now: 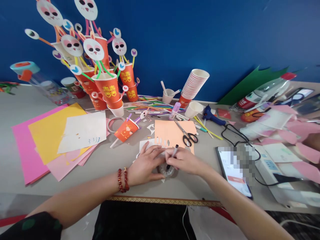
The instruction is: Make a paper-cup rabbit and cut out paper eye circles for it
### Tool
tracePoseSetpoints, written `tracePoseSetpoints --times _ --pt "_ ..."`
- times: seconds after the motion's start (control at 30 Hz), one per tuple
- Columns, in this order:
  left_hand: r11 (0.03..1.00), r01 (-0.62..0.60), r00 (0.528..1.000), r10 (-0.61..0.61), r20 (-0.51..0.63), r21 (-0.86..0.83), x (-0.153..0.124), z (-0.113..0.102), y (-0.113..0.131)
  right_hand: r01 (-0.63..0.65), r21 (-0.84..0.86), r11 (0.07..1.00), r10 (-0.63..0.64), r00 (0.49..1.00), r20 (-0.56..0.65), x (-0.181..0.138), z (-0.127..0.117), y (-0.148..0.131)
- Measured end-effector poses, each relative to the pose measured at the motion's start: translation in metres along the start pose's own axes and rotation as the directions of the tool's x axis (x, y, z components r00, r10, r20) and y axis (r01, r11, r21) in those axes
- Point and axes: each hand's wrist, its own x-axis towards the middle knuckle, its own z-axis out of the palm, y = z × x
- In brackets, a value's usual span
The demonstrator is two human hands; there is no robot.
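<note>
My right hand [183,161] grips a marker [175,151] with a dark end, and its lower end meets a small round whitish piece [167,170] on the table. My left hand [147,163] lies flat with fingers spread, the thumb and forefinger at the edge of that round piece. White paper [143,144] is partly under the left fingers. Beyond the hands lies a peach paper sheet [172,128] with small cut white shapes on it, and black-handled scissors [187,135] rest on its right side. What exactly the round piece is, my fingers partly hide.
Decorated red paper cups [110,90] with rabbit faces stand at back left. Coloured paper sheets [27,146] lie left. A cup stack [193,86], a blue glue gun [212,116] and colourful sticks [147,106] are behind. A phone [232,180] and power strip [270,170] lie right.
</note>
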Motion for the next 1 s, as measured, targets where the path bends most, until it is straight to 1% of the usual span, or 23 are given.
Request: tracePoseSetpoints --times 0.07,0.17,0.27,0.4,0.57,0.67,0.73,0.83,0.93,1.0 --pt "1.000 0.005 1.000 -0.005 -0.004 -0.002 0.000 0.001 -0.001 0.032 -0.129 0.991 -0.030 0.999 0.021 0.006 -0.004 -0.009" --pt "1.000 0.014 1.000 -0.014 -0.011 -0.011 0.000 0.004 -0.003 0.069 -0.296 0.953 -0.059 0.997 0.043 0.011 -0.005 -0.017" --pt "1.000 0.014 1.000 -0.014 -0.011 -0.019 0.000 0.006 -0.004 0.070 -0.378 0.923 -0.052 0.997 0.058 0.013 -0.004 -0.018" --pt "1.000 0.017 1.000 -0.017 -0.012 -0.019 -0.001 0.007 -0.005 0.081 -0.413 0.907 -0.060 0.996 0.066 0.013 -0.004 -0.019" --pt "0.999 0.030 1.000 -0.030 0.000 -0.027 0.000 0.006 -0.004 0.076 -0.404 0.911 -0.042 0.995 0.092 0.011 -0.007 -0.025" --pt "0.999 0.036 0.999 -0.036 0.006 -0.036 0.000 0.004 -0.003 0.079 -0.352 0.933 -0.077 0.997 0.020 0.005 -0.010 -0.023" --pt "0.998 0.042 0.999 -0.042 0.004 -0.045 0.000 0.004 -0.003 0.114 -0.299 0.947 -0.135 0.990 -0.049 -0.001 -0.010 -0.019" --pt "0.997 0.046 0.999 -0.047 -0.002 -0.054 0.000 0.005 -0.003 0.253 -0.275 0.928 -0.288 0.953 -0.098 -0.012 -0.006 -0.010" --pt "0.997 0.052 0.999 -0.052 -0.011 -0.056 0.000 0.006 -0.004 0.409 -0.330 0.851 -0.458 0.885 -0.086 -0.021 0.004 0.000" --pt "0.997 0.054 0.998 -0.055 -0.023 -0.059 -0.001 0.006 -0.003 0.473 -0.396 0.787 -0.542 0.836 -0.079 -0.026 0.012 0.007"
